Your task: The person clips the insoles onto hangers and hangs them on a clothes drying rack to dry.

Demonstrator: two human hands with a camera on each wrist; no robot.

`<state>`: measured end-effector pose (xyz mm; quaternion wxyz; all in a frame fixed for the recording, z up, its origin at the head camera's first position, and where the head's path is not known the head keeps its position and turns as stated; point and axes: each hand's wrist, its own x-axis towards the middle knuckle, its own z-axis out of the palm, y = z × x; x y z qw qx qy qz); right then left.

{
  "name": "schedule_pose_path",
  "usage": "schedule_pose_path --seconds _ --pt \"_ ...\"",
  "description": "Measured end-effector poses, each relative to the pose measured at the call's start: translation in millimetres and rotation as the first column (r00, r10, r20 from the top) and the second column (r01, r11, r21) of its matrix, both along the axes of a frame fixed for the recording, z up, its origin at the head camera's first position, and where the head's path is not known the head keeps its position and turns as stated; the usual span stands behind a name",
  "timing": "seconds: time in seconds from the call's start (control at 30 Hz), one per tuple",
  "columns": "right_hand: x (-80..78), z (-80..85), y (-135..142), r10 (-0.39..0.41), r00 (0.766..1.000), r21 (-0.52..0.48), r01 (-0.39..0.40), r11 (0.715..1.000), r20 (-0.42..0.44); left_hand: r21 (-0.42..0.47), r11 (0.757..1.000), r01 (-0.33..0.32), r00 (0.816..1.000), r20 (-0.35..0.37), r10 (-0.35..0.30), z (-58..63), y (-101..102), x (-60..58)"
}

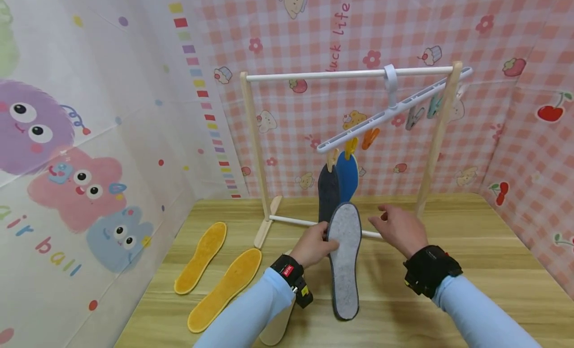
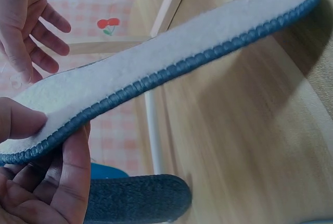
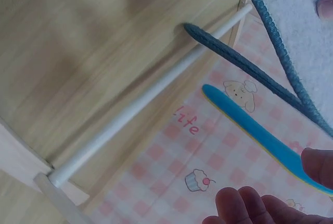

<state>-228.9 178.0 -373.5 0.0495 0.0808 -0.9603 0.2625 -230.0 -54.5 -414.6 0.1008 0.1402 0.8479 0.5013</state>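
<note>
above wood-grain table (image 1: 394,308), before checked cloth (image 1: 296,44): grey insole (image 1: 346,263)

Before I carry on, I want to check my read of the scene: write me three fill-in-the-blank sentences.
1. The light gray insole is held by the person's ____ hand.
2. The hanging blue insole is clipped by a ____ clothespin.
3. ____ yellow insoles lie on the table.
Missing words: left; yellow; Two.

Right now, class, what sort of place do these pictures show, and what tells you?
Probably a staged indoor tabletop workspace: cartoon-printed sheets line three sides of a wood-grain tabletop, which bears a hanging rack.
</note>
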Motion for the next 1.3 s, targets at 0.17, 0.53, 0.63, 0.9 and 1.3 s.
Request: schedule_pose_path --seconds 0.17,0.53,0.63,0.9,1.3 --pt "-3.2 8.9 1.4 -0.011 1.0 0.016 0.011 1.0 -0.015 -0.029 1.0 -0.006 0.999 -0.053 0.004 5.1 0.7 -0.7" --pt "-23.3 36.7 -0.2 0.01 0.999 -0.023 -0.009 1.0 0.051 -0.028 0.998 -0.055 0.989 -0.136 0.051 11.8 2.4 -1.5" --pt "-30.5 46.5 -0.8 0.018 0.999 -0.038 -0.017 0.999 0.039 -0.023 0.998 -0.059 0.988 -0.145 0.055 15.2 2.8 -0.8" --pt "-48.8 76.2 -3.5 0.014 1.0 -0.055 -0.015 0.998 -0.028 -0.005 0.998 -0.063 0.987 -0.148 0.061 20.2 2.7 -1.5" --pt "-69.1 100.1 -3.7 -0.025 1.0 -0.081 0.025 0.996 0.0 0.029 0.994 -0.101 0.97 -0.218 0.105 34.2 10.8 -8.7"
